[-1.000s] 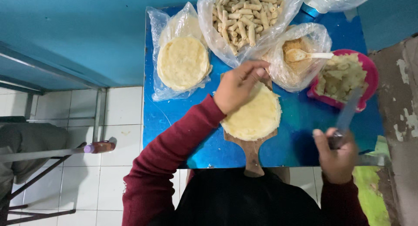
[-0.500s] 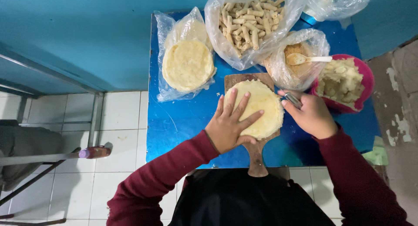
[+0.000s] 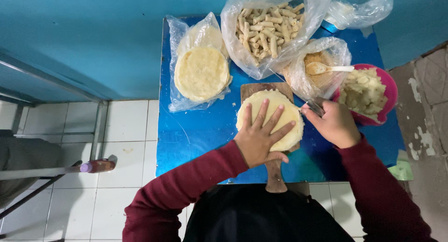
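A stack of round pale flatbreads (image 3: 268, 106) lies on a wooden cutting board (image 3: 274, 174) on the blue table (image 3: 196, 130). My left hand (image 3: 260, 135) presses flat on top of the stack, fingers spread. My right hand (image 3: 332, 124) sits at the stack's right edge, closed around a knife (image 3: 315, 106) whose metal shows just above the fist. The blade's far end is hidden.
A clear bag holds more flatbreads (image 3: 201, 73) at the back left. Another bag holds small rolled pieces (image 3: 266, 29). A bag of brown crumbs holds a spoon (image 3: 326, 68). A pink bowl (image 3: 389, 90) of pale mash stands at the right. White tiled floor lies to the left.
My left hand went from the stack's far edge to lying flat on top. My right hand came up from the table's near right edge to the stack's right side with the knife.
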Available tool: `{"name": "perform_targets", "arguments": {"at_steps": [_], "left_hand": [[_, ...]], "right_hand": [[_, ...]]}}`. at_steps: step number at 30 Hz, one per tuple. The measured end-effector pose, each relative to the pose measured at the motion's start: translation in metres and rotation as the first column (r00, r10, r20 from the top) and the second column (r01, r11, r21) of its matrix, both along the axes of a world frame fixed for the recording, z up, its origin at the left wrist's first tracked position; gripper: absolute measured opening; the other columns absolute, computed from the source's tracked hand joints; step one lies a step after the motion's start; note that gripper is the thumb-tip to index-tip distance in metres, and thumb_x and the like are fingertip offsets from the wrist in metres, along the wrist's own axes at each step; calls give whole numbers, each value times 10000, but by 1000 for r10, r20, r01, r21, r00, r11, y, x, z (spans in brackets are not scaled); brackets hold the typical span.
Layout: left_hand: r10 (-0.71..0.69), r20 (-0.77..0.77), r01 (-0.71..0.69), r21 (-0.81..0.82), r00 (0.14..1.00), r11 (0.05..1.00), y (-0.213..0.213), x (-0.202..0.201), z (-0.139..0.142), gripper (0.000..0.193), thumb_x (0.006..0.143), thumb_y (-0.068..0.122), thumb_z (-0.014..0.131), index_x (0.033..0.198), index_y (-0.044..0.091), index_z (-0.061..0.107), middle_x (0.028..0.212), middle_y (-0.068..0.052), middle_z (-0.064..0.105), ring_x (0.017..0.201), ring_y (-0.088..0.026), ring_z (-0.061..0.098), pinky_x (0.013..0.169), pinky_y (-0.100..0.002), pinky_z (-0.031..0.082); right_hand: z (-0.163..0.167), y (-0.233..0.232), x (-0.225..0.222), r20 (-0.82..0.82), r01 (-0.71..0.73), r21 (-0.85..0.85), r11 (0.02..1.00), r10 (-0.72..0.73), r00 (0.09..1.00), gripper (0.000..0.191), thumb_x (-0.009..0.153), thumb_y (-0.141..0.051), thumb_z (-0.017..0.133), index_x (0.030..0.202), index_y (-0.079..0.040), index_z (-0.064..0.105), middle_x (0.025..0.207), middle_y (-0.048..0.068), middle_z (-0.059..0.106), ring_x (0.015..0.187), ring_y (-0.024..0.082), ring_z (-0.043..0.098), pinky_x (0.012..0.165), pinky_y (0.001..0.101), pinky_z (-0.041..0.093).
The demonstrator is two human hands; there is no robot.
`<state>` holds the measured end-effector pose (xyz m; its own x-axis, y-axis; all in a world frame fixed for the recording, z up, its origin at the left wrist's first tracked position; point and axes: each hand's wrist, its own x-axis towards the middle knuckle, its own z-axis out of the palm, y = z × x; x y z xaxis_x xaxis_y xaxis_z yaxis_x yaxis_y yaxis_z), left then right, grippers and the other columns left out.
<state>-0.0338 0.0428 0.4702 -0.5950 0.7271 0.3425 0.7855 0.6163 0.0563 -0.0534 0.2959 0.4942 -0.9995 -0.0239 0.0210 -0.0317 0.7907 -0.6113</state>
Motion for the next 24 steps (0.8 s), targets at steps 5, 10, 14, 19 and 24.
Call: {"name": "perform_targets", "arguments": {"at_steps": [5, 10, 14, 19, 24], "left_hand": [[7, 5, -7, -22, 1000, 1000, -1, 1, 0, 965, 818, 853, 440, 1594, 280, 408, 1671, -193, 301, 1530, -532, 227, 1142, -805, 192], [8, 13, -8, -20, 1000, 1000, -2, -2, -3, 969, 815, 853, 441, 1595, 279, 403, 1676, -190, 290, 1534, -530, 214, 1146, -805, 176], [13, 9, -13, -23, 1000, 1000, 0, 0, -3, 965, 817, 855, 439, 1598, 289, 402, 1679, -184, 291, 1538, -527, 207, 1146, -806, 171], [16, 2, -16, -16, 1000, 1000, -1, 2, -3, 963, 819, 859, 431, 1597, 293, 408, 1684, -180, 290, 1545, -527, 196, 1155, -805, 167], [24, 6, -23, -18, 1000, 1000, -1, 4, -4, 957, 819, 861, 416, 1590, 294, 420, 1682, -183, 288, 1544, -524, 190, 1151, -807, 162]], "right_hand": [[12, -7, 0, 2, -82, -65, 994, 83, 997, 264, 958, -218, 688, 1179, -81, 732, 846, 175, 726, 768, 274, 719, 671, 386, 553], [2, -9, -8, -73, -170, -150, 974, 161, 984, 243, 912, -235, 692, 1068, -51, 723, 818, 137, 745, 724, 241, 761, 624, 386, 560], [-12, -1, -9, -36, -56, 39, 998, 57, 998, 256, 926, -299, 706, 954, -45, 711, 775, 184, 705, 712, 356, 713, 631, 440, 543], [-14, 13, -1, -64, -6, 245, 969, 23, 998, 275, 888, -325, 728, 966, -63, 706, 797, 173, 711, 742, 391, 702, 635, 481, 536], [8, 30, 6, -46, 14, 270, 963, -1, 999, 275, 859, -326, 722, 1003, -92, 705, 772, 144, 705, 658, 343, 701, 600, 461, 531]]}}
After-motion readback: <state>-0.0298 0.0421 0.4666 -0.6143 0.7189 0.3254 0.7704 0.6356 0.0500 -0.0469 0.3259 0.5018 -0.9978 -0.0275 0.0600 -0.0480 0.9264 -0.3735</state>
